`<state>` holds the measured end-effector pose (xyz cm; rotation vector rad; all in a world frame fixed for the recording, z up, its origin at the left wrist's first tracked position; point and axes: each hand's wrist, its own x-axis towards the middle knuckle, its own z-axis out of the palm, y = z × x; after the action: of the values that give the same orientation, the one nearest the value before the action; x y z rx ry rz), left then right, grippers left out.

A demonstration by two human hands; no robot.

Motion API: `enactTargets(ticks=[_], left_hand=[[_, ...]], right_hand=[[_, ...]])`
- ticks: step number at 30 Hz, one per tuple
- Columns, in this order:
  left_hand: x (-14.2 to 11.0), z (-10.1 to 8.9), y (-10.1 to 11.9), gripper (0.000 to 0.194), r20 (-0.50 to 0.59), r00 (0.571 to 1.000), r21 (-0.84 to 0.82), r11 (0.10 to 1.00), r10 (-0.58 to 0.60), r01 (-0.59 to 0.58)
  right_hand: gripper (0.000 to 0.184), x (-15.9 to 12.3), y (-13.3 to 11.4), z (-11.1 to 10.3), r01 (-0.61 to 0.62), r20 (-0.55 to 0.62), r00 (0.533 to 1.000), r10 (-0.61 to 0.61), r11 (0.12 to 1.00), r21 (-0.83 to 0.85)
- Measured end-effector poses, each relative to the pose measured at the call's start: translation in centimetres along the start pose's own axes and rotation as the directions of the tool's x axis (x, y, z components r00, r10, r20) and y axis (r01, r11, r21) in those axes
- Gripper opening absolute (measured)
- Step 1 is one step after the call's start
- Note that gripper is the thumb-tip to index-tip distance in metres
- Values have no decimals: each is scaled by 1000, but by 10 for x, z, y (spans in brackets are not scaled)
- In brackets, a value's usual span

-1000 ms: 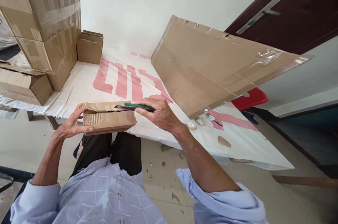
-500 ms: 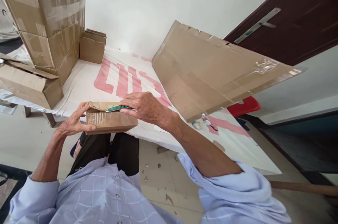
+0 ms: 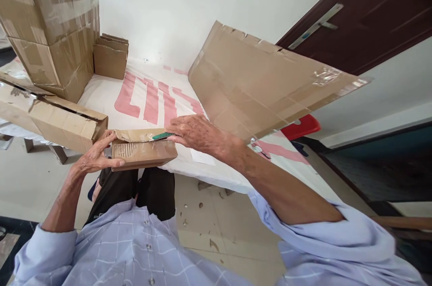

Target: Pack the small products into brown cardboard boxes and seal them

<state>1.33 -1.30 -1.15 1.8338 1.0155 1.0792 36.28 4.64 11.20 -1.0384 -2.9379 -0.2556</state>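
Note:
A small brown cardboard box (image 3: 148, 154) is in front of me at the near edge of the covered table. My left hand (image 3: 99, 155) grips its left end, thumb on the near face and fingers behind. Ridged inner cardboard shows on that face where the outer layer is gone. In my right hand (image 3: 194, 133) is a green utility knife (image 3: 162, 136), pinched between thumb and fingers. Its tip lies at the box's upper edge, along a torn, raised strip. How far the blade goes in is hidden.
Stacked taped cartons (image 3: 64, 29) rise at the left, with an opened long carton (image 3: 64, 119) before them and folded cardboard (image 3: 110, 56) beside. A large cardboard sheet (image 3: 256, 83) leans at the right. Behind it is a red plastic object (image 3: 303, 127). Scraps (image 3: 213, 244) litter the floor.
My right hand has drawn the knife rightward along the box's upper edge. My left hand keeps its hold on the box. The long carton at the left now reaches nearer the box.

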Motion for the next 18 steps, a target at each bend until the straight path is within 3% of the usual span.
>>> enactTargets(ticks=[4,7,9,11,13,15,18], left_hand=[[6,3,7,67,-8,1000,-30,999,-18,18],[7,1,10,71,54,998,93,995,-43,38],[6,-2,12,76,95,993,168,984,-73,56],[5,-4,12,86,105,990,201,977,-96,74],[3,-6,12,96,99,989,223,971,-108,84],[3,-7,12,101,91,989,248,965,-116,90],[4,-9,15,104,81,989,272,957,-126,100]], right_hand=[[31,-12,9,6,-31,-20,999,30,998,-46],[31,-20,19,6,-77,1,997,78,992,-104],[26,-30,29,4,-72,-18,997,71,996,-58],[23,-42,44,6,-108,-111,987,114,992,57],[22,-55,59,21,-221,-232,937,261,958,184],[24,-63,67,53,-375,-295,841,453,882,286],[25,-58,59,122,-560,-206,717,666,726,400]])
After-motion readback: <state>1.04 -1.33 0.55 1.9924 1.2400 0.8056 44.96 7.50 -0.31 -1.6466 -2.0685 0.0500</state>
